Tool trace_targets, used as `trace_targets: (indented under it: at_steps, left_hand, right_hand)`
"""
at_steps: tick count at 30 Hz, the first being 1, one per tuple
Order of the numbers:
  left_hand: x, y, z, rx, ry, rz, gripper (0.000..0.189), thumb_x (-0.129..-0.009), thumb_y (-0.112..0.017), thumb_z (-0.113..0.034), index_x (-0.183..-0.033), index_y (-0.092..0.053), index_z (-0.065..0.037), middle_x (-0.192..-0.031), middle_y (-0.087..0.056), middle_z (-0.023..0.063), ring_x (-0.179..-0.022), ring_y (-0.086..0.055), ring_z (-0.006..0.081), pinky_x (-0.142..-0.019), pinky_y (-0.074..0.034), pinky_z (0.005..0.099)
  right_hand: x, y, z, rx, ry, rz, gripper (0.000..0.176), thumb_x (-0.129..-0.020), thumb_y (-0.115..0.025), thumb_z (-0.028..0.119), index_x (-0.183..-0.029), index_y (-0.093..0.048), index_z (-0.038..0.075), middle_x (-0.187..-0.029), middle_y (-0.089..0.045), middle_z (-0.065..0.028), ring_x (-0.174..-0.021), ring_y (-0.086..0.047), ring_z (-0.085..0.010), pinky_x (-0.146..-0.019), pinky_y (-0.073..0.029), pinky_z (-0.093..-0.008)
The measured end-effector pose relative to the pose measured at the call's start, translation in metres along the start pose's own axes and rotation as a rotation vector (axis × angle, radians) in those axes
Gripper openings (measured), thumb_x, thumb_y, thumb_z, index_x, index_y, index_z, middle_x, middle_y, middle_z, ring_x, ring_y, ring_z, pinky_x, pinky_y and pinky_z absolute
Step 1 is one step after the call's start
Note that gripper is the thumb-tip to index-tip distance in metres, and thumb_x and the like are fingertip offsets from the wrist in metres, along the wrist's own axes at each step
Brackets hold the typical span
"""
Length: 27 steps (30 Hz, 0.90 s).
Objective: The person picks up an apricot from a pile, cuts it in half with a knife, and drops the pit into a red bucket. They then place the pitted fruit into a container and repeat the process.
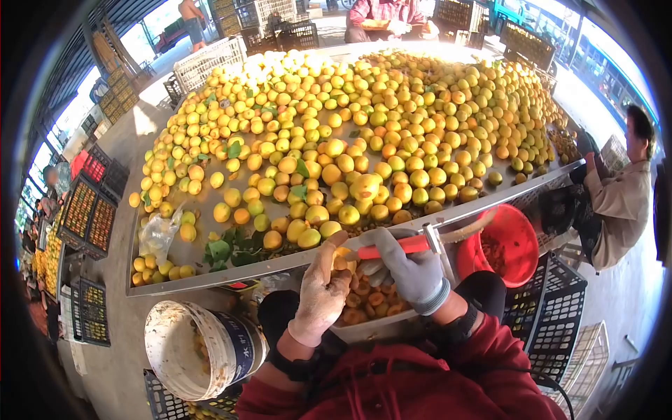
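My left hand [323, 294], in a thin stained glove, pinches a yellow-orange apricot [341, 260] just over the table's front edge. Close beside it, my right hand [414, 274], in a grey glove, is closed around a red-handled tool [402, 247]. The handle's left end reaches the fruit, and a metal piece [434, 241] shows at its right end; I cannot tell the tool's exact kind. Below both hands, a container [371, 330] at my lap holds halved apricots [374, 302]. Whole apricots [336, 147] cover much of the metal-rimmed table [210, 283] ahead.
A white bucket [171, 350] stands at my left and a red bucket [514, 262] at my right. Black crates [553, 301] sit low on the right. One person [619, 196] sits at the right side, another [381, 17] across the table. Leaves [224, 250] and a clear bag [159, 234] lie front left.
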<state>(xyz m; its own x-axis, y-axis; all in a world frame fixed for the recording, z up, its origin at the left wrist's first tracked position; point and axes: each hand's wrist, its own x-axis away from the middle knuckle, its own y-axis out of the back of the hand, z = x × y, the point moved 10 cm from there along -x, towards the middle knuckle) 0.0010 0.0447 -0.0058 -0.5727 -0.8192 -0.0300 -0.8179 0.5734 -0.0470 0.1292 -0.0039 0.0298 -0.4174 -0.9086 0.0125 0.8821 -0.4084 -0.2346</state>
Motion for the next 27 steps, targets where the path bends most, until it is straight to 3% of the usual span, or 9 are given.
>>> trace_targets:
  at_steps: [3,7,9,12,15,23,25,26,27]
  left_hand:
    - [0.001,-0.003,0.004,0.215,0.082,0.054,0.055,-0.079,-0.043,0.011,-0.132,-0.039,-0.005,-0.087,-0.05,0.0024,-0.069,-0.052,0.0125,-0.059,-0.039,0.0211]
    - [0.002,-0.01,-0.005,0.316,0.095,0.231,0.057,-0.075,-0.059,-0.001,-0.13,-0.042,-0.003,-0.093,-0.055,0.0073,-0.069,-0.052,0.0166,-0.059,-0.042,0.0237]
    - [0.005,-0.014,-0.007,0.325,0.15,0.303,0.057,-0.078,-0.048,0.01,-0.133,-0.039,-0.003,-0.09,-0.049,0.0013,-0.072,-0.05,0.0117,-0.061,-0.04,0.0208]
    - [0.004,-0.017,-0.005,0.375,0.132,0.317,0.053,-0.079,-0.049,0.01,-0.13,-0.043,-0.003,-0.094,-0.052,0.0022,-0.071,-0.051,0.0113,-0.059,-0.039,0.0199]
    - [-0.001,-0.009,0.012,0.3,0.211,0.135,0.05,-0.079,-0.051,0.009,-0.127,-0.047,-0.004,-0.094,-0.054,0.0023,-0.067,-0.051,0.0108,-0.055,-0.038,0.0181]
    - [-0.007,-0.005,0.013,0.137,0.165,0.064,0.04,-0.079,-0.06,0.003,-0.118,-0.054,-0.004,-0.081,-0.057,0.0013,-0.057,-0.054,0.0097,-0.047,-0.031,0.0177]
    - [-0.008,-0.002,0.014,0.063,0.156,0.059,0.04,-0.08,-0.058,0.004,-0.119,-0.054,-0.004,-0.089,-0.058,0.0013,-0.068,-0.057,0.0108,-0.054,-0.039,0.0182]
    - [-0.008,-0.001,0.018,0.06,0.153,0.055,0.04,-0.08,-0.058,0.004,-0.119,-0.054,-0.004,-0.089,-0.058,0.0013,-0.068,-0.057,0.0108,-0.054,-0.039,0.0182]
    - [-0.01,-0.001,0.002,-0.188,-0.026,0.025,0.042,-0.078,-0.059,0.004,-0.119,-0.053,-0.003,-0.094,-0.059,0.0041,-0.076,-0.059,0.0132,-0.061,-0.043,0.0201]
  right_hand:
    - [-0.006,0.003,-0.01,0.032,-0.115,0.072,0.028,-0.091,-0.055,0.027,-0.091,-0.065,0.0,-0.065,-0.063,-0.0044,-0.05,-0.058,-0.0084,-0.043,-0.046,-0.0194]
    - [-0.009,-0.001,-0.013,-0.073,-0.258,0.142,0.039,-0.094,-0.044,0.033,-0.093,-0.064,-0.001,-0.06,-0.062,-0.007,-0.043,-0.055,-0.0131,-0.039,-0.041,-0.0204]
    - [-0.012,0.001,-0.022,-0.211,-0.306,0.163,0.035,-0.094,-0.048,0.03,-0.089,-0.065,0.0,-0.06,-0.062,-0.0066,-0.042,-0.055,-0.012,-0.038,-0.043,-0.0214]
    - [-0.014,0.002,-0.034,-0.282,-0.306,0.187,0.034,-0.093,-0.05,0.03,-0.089,-0.065,-0.001,-0.059,-0.062,-0.0063,-0.043,-0.055,-0.0121,-0.038,-0.044,-0.0215]
    - [-0.013,0.003,-0.022,-0.09,-0.171,0.104,0.034,-0.092,-0.052,0.029,-0.087,-0.065,-0.001,-0.058,-0.061,-0.0057,-0.042,-0.055,-0.0126,-0.038,-0.044,-0.0219]
    - [-0.01,0.035,-0.031,-0.154,-0.224,-0.062,0.037,-0.089,-0.054,0.032,-0.077,-0.062,-0.002,-0.057,-0.06,-0.0079,-0.042,-0.055,-0.0149,-0.04,-0.045,-0.0225]
    - [-0.009,0.04,-0.044,-0.161,-0.277,-0.017,0.035,-0.089,-0.054,0.029,-0.077,-0.061,-0.002,-0.059,-0.06,-0.0097,-0.047,-0.057,-0.0159,-0.045,-0.047,-0.0239]
    - [-0.014,0.039,-0.048,-0.202,-0.172,0.049,0.03,-0.089,-0.053,0.026,-0.083,-0.061,-0.003,-0.07,-0.064,-0.0111,-0.057,-0.061,-0.0161,-0.052,-0.049,-0.0245]
    - [-0.011,0.037,-0.048,-0.203,-0.17,0.055,0.03,-0.089,-0.053,0.026,-0.083,-0.061,-0.003,-0.07,-0.064,-0.0111,-0.057,-0.061,-0.0161,-0.052,-0.049,-0.0245]
